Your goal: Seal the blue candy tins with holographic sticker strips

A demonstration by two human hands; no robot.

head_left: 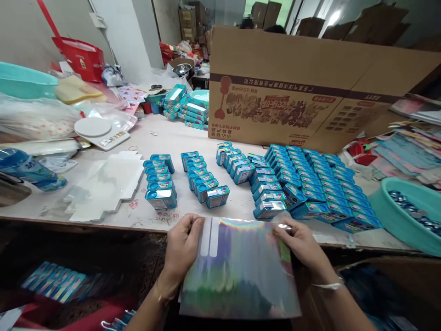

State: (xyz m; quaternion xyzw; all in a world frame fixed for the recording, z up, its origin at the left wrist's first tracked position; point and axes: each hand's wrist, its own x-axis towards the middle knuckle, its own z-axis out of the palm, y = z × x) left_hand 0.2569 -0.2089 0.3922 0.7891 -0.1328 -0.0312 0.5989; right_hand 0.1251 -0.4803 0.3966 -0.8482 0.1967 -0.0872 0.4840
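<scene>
- The sheet [237,271], shiny and rainbow-tinted, is held flat and low in front of the person, just below the near edge of the table [165,138]; its top edge reaches the table's rim.
- The left hand [182,246] grips the sheet's upper left corner; fingers curled narrow, thumb on top, the rest underneath.
- The right hand [301,246] pinches the upper right corner; fingers bent close together on the edge; a thin bracelet [329,286] sits on that wrist.
- Just beyond the sheet, small teal boxes [303,184] lie on the table in slanted rows; sparse rows on the left, a tight block on the right.
- A big carton [310,59] stands behind the rows, its print upside down.
- A teal basin [389,216] sits at the right edge, near the block; metal discs [409,207] lie in it.
- White flat blanks [110,184] lie left of the rows; a white scale [99,128] is beyond them; a bottle [31,172] lies at the far left.
- More teal boxes are piled in a heap [189,108] at the back, left of the carton.
</scene>
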